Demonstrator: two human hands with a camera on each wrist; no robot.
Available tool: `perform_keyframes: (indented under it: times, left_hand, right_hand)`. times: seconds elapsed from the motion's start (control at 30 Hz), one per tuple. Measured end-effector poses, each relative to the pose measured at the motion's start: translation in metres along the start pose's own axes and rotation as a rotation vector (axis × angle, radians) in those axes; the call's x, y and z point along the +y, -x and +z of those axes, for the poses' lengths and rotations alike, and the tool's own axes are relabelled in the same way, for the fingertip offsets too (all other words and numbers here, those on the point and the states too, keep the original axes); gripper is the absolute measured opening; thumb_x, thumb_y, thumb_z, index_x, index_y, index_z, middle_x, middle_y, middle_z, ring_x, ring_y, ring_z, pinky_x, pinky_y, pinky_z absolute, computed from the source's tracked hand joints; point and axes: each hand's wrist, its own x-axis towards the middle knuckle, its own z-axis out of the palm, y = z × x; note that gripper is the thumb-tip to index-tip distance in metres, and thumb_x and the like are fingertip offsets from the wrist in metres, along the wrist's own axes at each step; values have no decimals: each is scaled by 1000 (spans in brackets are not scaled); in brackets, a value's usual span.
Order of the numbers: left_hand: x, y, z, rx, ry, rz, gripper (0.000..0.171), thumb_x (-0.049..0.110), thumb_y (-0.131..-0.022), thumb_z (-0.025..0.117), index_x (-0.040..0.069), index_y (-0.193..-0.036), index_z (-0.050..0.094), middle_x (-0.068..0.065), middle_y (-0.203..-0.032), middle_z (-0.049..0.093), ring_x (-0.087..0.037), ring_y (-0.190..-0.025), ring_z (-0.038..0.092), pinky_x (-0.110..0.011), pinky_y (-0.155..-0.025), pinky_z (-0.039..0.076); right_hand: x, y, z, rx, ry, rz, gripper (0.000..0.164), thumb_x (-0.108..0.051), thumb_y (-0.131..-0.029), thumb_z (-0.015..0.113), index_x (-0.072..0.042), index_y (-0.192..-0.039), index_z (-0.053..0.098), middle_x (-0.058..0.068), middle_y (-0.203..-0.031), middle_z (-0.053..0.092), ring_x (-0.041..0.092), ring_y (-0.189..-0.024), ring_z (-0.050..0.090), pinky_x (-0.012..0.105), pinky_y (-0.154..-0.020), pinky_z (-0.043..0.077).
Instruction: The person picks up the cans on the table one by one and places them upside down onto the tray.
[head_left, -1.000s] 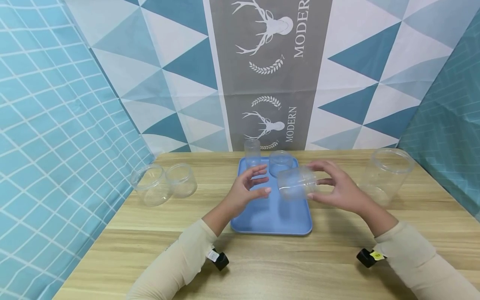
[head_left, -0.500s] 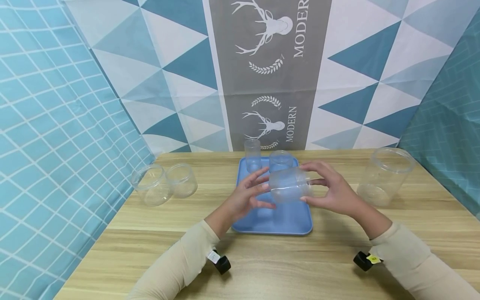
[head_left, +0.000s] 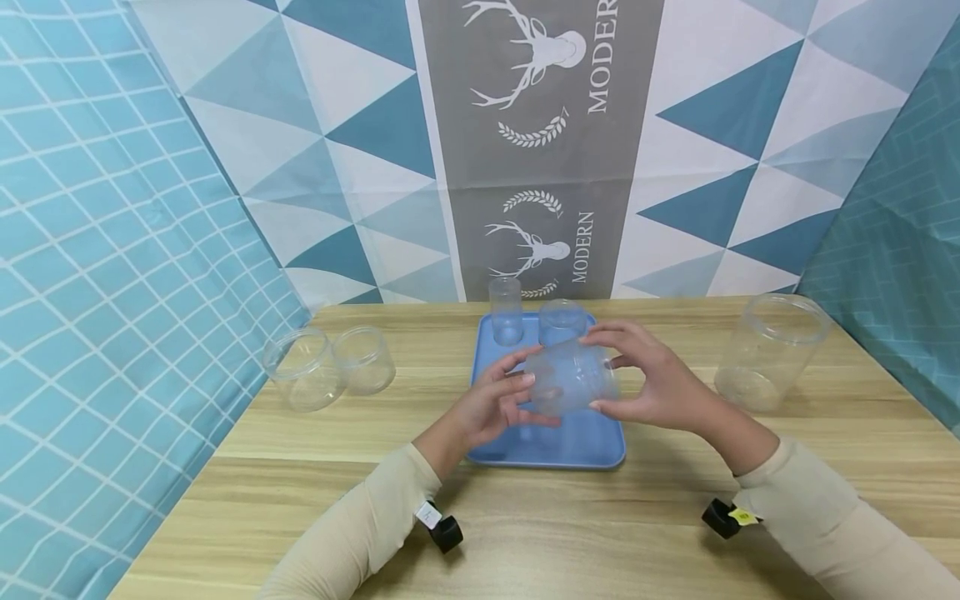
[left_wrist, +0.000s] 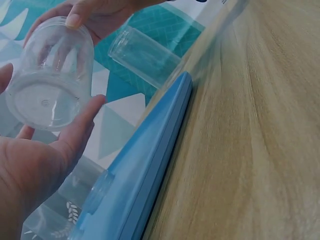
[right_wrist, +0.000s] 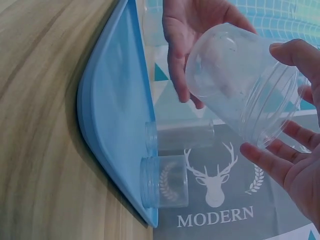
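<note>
Above the blue tray (head_left: 495, 450), a clear plastic jar (head_left: 572, 379) is held tilted on its side, its threaded mouth facing right. My right hand (head_left: 652, 379) grips it round the mouth end, thumb and fingers spread about the rim, as the right wrist view (right_wrist: 295, 165) also shows. My left hand (head_left: 491, 408) is at the base with fingers mostly straight and spread around it; firm contact is hard to tell. The left wrist view shows the round base of the jar (left_wrist: 45, 102) between the left fingers. A narrow clear jar (head_left: 506, 312) and a short clear jar (head_left: 562, 321) stand at the tray's back.
Two clear open jars, a wider one (head_left: 303, 371) and a smaller one (head_left: 363, 362), stand side by side on the left of the wooden table (head_left: 570, 533). A large clear jar (head_left: 772, 354) stands at the right. Patterned cloth (head_left: 532, 150) hangs behind the table.
My right hand has moved the jar left, and it is slightly more tilted. My left hand has turned and come to the jar's base. The other jars and the tray have stayed put.
</note>
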Motion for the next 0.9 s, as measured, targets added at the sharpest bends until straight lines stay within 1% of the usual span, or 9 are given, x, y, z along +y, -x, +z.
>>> perform_keyframes:
  times: [0.13, 0.33, 0.47, 0.6, 0.73, 0.8, 0.9]
  left_hand:
    - [0, 1, 2, 25, 3, 15, 60, 13, -88, 69, 13, -142, 44, -11, -137, 48, -32, -114, 58, -62, -86, 50]
    - [2, 1, 4, 71, -31, 40, 57, 10, -89, 63, 12, -143, 44, -12, -129, 49, -28, -107, 62, -60, -83, 53]
    - [2, 1, 3, 93, -49, 42, 57, 8, -89, 61, 11, -143, 44, -12, -128, 49, -27, -107, 61, -58, -81, 54]
    - [2, 0, 0, 104, -47, 54, 56, 6, -89, 60, 11, -143, 45, -13, -127, 48, -28, -107, 61, -58, -80, 55]
    - [4, 1, -3, 114, -37, 83, 56, 7, -88, 60, 10, -142, 45, -14, -126, 50, -28, -105, 63, -59, -79, 55]
    - [6, 2, -5, 123, -41, 95, 58, 7, -88, 60, 10, -143, 43, -12, -125, 52, -27, -105, 63, -58, -79, 55]
    - [9, 3, -7, 131, -60, 108, 60, 6, -88, 58, 8, -145, 40, -9, -123, 54, -26, -104, 64, -57, -78, 56]
  right_hand:
    - [-1, 1, 1, 4, -6, -8, 77, 0, -63, 90, -5, -132, 55, 11, -134, 47, 13, -120, 49, 36, -79, 59]
    - [-2, 3, 3, 6, -23, 8, 79, 2, -63, 89, -4, -133, 53, 12, -137, 44, 13, -124, 46, 37, -82, 58]
    - [1, 5, 4, -1, -55, 32, 81, 1, -65, 89, -3, -136, 49, 13, -139, 42, 15, -125, 46, 38, -84, 57]
    - [3, 8, 3, 21, -100, 62, 85, 2, -65, 89, 0, -138, 46, 12, -138, 45, 14, -124, 47, 39, -83, 57]
    - [5, 12, 0, 52, -145, 120, 83, 7, -67, 85, 0, -139, 45, 13, -135, 47, 10, -121, 49, 39, -83, 57]
    - [6, 14, 0, 62, -155, 166, 79, 9, -69, 83, 0, -138, 45, 15, -134, 47, 15, -120, 51, 37, -84, 57]
    - [8, 18, -1, 68, -140, 243, 72, 6, -74, 81, 0, -136, 46, 16, -134, 48, 25, -116, 54, 36, -84, 57]
